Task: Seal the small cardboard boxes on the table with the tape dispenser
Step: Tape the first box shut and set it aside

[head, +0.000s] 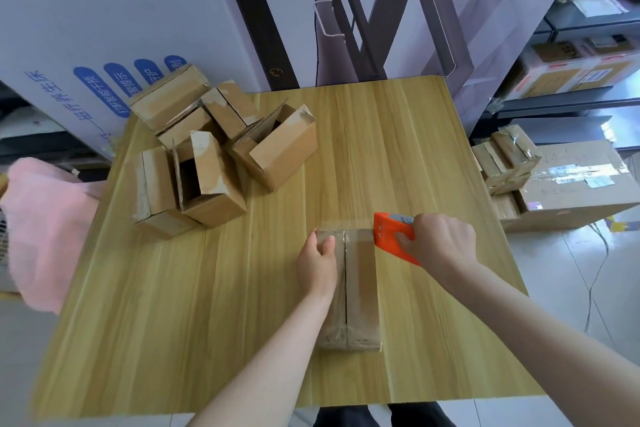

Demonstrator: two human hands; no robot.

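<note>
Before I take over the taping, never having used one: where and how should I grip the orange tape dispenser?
Take the tape dispenser by its orange rear half, coming from the right, as the right hand does, thumb on its flat face. Its front edge meets the far right edge of the box, so that end should probably stay free to lay tape.

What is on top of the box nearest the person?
On the box, the left hand grips the far end and the orange tape dispenser, held by the right hand, meets the far right corner. Closed flaps hide the contents.
</note>
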